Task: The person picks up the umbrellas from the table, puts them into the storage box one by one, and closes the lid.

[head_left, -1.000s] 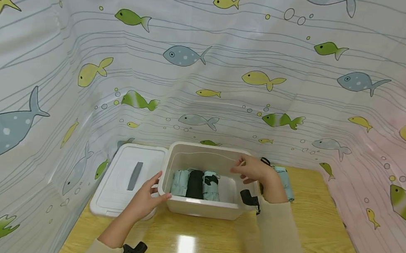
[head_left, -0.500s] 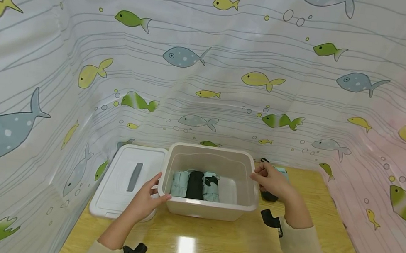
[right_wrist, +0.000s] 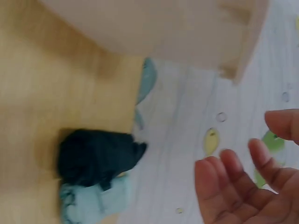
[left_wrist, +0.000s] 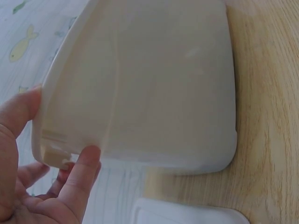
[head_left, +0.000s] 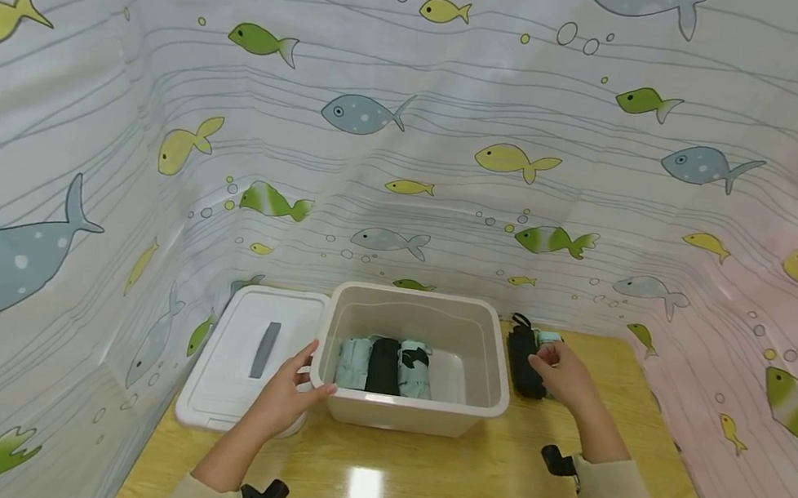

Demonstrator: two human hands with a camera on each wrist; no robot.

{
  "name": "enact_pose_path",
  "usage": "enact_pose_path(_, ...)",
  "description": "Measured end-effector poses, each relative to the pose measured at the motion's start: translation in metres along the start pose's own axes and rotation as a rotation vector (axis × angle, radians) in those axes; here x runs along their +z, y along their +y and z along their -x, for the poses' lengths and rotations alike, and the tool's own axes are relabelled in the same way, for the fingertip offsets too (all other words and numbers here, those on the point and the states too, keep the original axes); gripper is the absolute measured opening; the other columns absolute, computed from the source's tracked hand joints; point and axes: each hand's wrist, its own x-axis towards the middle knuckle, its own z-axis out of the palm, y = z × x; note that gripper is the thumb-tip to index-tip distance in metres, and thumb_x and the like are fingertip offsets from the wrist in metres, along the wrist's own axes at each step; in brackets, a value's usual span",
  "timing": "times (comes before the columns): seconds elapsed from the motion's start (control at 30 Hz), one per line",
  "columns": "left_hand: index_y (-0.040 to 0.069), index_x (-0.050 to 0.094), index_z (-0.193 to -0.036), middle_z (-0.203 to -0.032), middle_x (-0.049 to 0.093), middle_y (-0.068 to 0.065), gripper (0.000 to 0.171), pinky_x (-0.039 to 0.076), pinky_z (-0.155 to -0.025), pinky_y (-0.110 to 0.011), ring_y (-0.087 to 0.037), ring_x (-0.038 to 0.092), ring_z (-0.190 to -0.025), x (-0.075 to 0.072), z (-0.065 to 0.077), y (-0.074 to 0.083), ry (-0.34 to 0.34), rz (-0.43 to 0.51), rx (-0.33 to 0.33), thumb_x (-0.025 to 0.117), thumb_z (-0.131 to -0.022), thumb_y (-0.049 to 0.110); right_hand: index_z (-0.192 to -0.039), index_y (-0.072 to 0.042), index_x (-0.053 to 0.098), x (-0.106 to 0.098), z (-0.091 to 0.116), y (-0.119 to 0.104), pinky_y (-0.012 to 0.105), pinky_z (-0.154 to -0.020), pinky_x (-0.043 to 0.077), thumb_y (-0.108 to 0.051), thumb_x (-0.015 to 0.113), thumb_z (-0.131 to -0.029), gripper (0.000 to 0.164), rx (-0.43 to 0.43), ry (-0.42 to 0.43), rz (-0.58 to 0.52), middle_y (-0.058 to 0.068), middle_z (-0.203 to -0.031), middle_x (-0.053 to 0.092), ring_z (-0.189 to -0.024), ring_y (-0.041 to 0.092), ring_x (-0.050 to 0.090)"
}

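Note:
A beige plastic storage box stands in the middle of the table. Inside, towards its left, lie a light blue folded umbrella, a black one and a light blue one with black patches. My left hand grips the box's left front corner, thumb at the rim and fingers on the side wall. To the box's right lie a black folded umbrella and a light teal one, side by side. My right hand hovers over this pair, fingers loosely bent and holding nothing; it partly hides the teal one.
A white lid with a grey handle lies left of the box, partly behind my left hand. The wooden table ends at a fish-print curtain at the back and sides.
My right hand has moved from above the box's inside, past its right rim, to the two folded umbrellas on the right. My left hand has stayed at the box's corner.

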Motion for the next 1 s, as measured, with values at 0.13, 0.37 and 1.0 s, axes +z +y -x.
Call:
enact_pose_path(0.13, 0.015, 0.024, -0.161, -0.148, 0.042, -0.021, 0.096, 0.055, -0.091, -0.044, -0.043, 0.051, -0.128, 0.002, 0.000, -0.001, 0.004, -0.002, -0.001, 0.080, -0.087, 0.037, -0.116, 0.001, 0.051, 0.004, -0.004, 0.027, 0.046, -0.077, 0.052, -0.036, 0.055, -0.104, 0.039, 0.013, 0.080, 0.027, 0.023, -0.116, 0.057, -0.103, 0.038, 0.060)
enact_pose_path(0.37, 0.017, 0.024, -0.161, -0.148, 0.041, -0.021, 0.095, 0.055, -0.091, -0.045, -0.042, 0.051, -0.129, 0.002, 0.001, 0.000, 0.007, -0.012, -0.007, 0.079, -0.086, 0.039, -0.121, 0.003, 0.051, 0.009, -0.014, 0.068, 0.033, -0.067, 0.053, -0.034, 0.053, -0.104, 0.040, 0.060, 0.195, -0.053, 0.023, -0.115, 0.056, -0.091, 0.032, 0.064)
enact_pose_path(1.0, 0.018, 0.024, -0.161, -0.148, 0.041, -0.021, 0.095, 0.054, -0.093, -0.047, -0.043, 0.050, -0.129, 0.000, 0.001, -0.002, 0.007, -0.002, -0.007, 0.079, -0.087, 0.040, -0.121, 0.007, 0.050, 0.027, -0.037, 0.140, 0.049, -0.085, 0.043, -0.024, 0.051, -0.105, 0.035, 0.170, 0.412, -0.124, 0.028, -0.116, 0.053, -0.104, 0.041, 0.052)
